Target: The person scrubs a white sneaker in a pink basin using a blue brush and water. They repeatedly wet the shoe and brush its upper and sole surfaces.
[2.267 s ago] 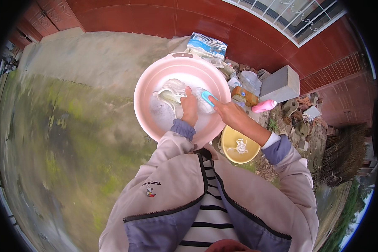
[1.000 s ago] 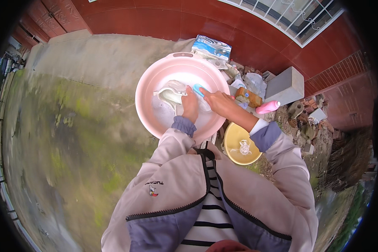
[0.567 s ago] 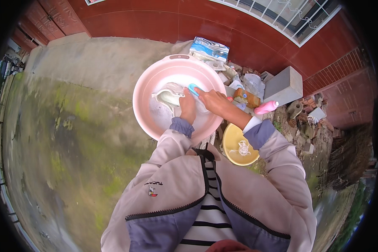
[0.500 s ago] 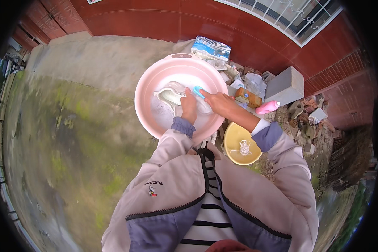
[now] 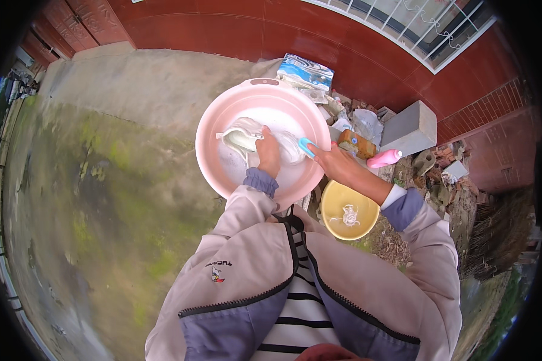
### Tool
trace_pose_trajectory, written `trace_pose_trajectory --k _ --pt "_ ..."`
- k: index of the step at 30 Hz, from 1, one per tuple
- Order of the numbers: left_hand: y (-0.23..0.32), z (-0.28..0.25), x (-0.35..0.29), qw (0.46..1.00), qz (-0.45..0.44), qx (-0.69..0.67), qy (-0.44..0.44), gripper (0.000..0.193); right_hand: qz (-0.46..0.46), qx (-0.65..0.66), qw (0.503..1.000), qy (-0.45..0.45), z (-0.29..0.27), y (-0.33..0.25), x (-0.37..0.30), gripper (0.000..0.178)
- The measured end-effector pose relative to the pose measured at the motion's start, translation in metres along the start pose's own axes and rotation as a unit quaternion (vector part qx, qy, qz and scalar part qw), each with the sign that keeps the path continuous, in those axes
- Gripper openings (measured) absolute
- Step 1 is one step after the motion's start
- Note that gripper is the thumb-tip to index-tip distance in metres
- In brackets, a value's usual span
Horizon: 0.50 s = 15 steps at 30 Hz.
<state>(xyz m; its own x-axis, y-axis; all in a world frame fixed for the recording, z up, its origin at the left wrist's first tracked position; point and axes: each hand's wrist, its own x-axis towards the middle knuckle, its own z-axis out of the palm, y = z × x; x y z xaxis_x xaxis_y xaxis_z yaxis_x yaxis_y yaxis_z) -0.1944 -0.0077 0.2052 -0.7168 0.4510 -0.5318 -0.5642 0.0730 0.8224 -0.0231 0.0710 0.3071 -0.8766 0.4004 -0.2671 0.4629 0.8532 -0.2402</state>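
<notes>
Two hands work inside one pink basin [image 5: 223,114] that sits on the concrete ground [image 5: 132,90], seen from the head camera. The left hand [image 5: 268,155] presses down on a white shoe [image 5: 247,135] lying in the sudsy water, its grip closed over the shoe's rear part. The right hand [image 5: 337,162] has its grip wrapped round a blue-handled brush [image 5: 306,146], whose head meets the shoe's right side. Over the last couple of seconds the brush has slid back and forth along that side while the left hand has hardly shifted, which reads as scrubbing well under way, with the shoe pinned in the same spot in the middle of the basin.

The basin's far rim lies close to a blue-and-white packet [image 5: 307,71] by the red wall [image 5: 235,30]. To the right the space is crowded: a yellow bowl [image 5: 348,210] touches the basin's near-right rim, with a pink bottle [image 5: 384,158], a grey block [image 5: 409,126] and rubble just beyond. Left of the basin the mossy ground offers wide room.
</notes>
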Motion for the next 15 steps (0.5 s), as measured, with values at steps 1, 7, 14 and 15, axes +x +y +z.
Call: trace_pose_trajectory --k 1,7,14,15 --pt "-0.002 -0.002 -0.006 1.000 0.003 -0.007 0.007 0.063 0.022 0.004 1.000 -0.020 -0.005 -0.012 0.000 0.049" --pt "-0.001 0.001 -0.005 1.000 -0.013 -0.019 0.004 0.061 -0.024 0.025 0.999 0.028 -0.005 -0.031 0.032 0.047" --pt "0.010 0.004 -0.008 0.998 -0.039 -0.057 -0.004 0.063 -0.026 0.004 0.998 0.051 -0.009 -0.035 0.023 0.047" --pt "0.012 0.004 -0.010 0.995 -0.056 -0.077 -0.016 0.063 -0.027 0.003 0.998 0.058 -0.009 -0.036 0.027 0.047"
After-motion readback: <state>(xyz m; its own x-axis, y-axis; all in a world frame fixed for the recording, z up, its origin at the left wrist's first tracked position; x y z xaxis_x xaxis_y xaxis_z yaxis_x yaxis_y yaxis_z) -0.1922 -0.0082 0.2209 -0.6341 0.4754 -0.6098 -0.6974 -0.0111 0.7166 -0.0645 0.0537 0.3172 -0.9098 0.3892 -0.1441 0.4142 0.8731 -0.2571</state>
